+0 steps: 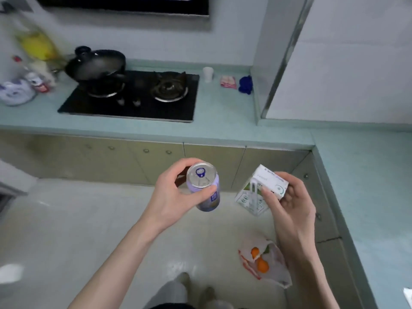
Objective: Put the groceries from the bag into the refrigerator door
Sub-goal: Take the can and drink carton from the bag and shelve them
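My left hand grips a purple drink can with a blue pull tab, held upright at chest height over the floor. My right hand holds a white and green carton with a straw on its side, tilted, just right of the can. Below them a thin plastic grocery bag lies on the floor by the cabinet corner, with orange fruits and something green inside. No refrigerator is in view.
An L-shaped teal counter runs across the back and down the right side. On it sit a gas hob with a black pan, a white cup, cloths and blurred bottles at left. Beige cabinets stand beneath.
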Action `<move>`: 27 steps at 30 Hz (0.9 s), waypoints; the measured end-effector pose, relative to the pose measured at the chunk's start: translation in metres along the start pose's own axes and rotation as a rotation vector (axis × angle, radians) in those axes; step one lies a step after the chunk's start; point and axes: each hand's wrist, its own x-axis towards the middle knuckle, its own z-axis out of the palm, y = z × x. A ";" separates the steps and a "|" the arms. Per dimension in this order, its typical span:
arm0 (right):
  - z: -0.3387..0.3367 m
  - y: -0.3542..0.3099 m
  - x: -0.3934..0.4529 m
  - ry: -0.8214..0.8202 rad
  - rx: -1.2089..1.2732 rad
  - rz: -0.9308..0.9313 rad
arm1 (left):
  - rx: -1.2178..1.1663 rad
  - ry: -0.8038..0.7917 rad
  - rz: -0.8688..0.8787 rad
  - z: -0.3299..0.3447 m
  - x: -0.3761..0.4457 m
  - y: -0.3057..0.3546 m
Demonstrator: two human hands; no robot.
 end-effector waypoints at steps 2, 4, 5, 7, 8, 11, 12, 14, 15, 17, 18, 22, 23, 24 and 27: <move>0.017 -0.006 0.002 -0.052 0.067 -0.002 | -0.011 0.103 -0.019 -0.020 -0.018 0.001; 0.035 -0.011 0.000 -0.136 0.100 0.013 | -0.025 0.190 -0.040 -0.038 -0.037 0.003; 0.045 -0.014 -0.002 -0.183 0.118 0.014 | -0.030 0.237 -0.042 -0.046 -0.047 0.004; 0.067 -0.020 -0.006 -0.273 0.145 0.012 | -0.037 0.334 -0.038 -0.062 -0.066 0.007; 0.079 -0.023 -0.008 -0.320 0.151 0.014 | -0.047 0.380 -0.038 -0.070 -0.075 0.010; 0.115 -0.031 -0.021 -0.459 0.170 0.014 | -0.079 0.491 -0.036 -0.095 -0.105 0.014; 0.127 -0.033 -0.026 -0.501 0.175 0.012 | -0.089 0.521 -0.036 -0.104 -0.115 0.015; 0.153 -0.039 -0.038 -0.576 0.204 0.017 | -0.121 0.586 -0.033 -0.123 -0.137 0.015; 0.166 -0.043 -0.046 -0.613 0.224 0.021 | -0.147 0.625 -0.032 -0.133 -0.148 0.015; 0.192 -0.052 -0.064 -0.690 0.244 0.017 | -0.184 0.699 -0.035 -0.153 -0.171 0.013; 0.206 -0.057 -0.074 -0.727 0.248 0.010 | -0.186 0.727 -0.035 -0.163 -0.183 0.011; 0.256 -0.076 -0.121 -0.840 0.263 0.009 | -0.190 0.814 -0.042 -0.207 -0.234 0.008; 0.268 -0.081 -0.134 -0.859 0.265 0.010 | -0.189 0.834 -0.043 -0.218 -0.248 0.008; 0.280 -0.085 -0.146 -0.879 0.269 0.011 | -0.188 0.850 -0.046 -0.230 -0.261 0.008; 0.314 -0.097 -0.184 -0.940 0.280 -0.007 | -0.161 0.889 -0.054 -0.266 -0.298 0.008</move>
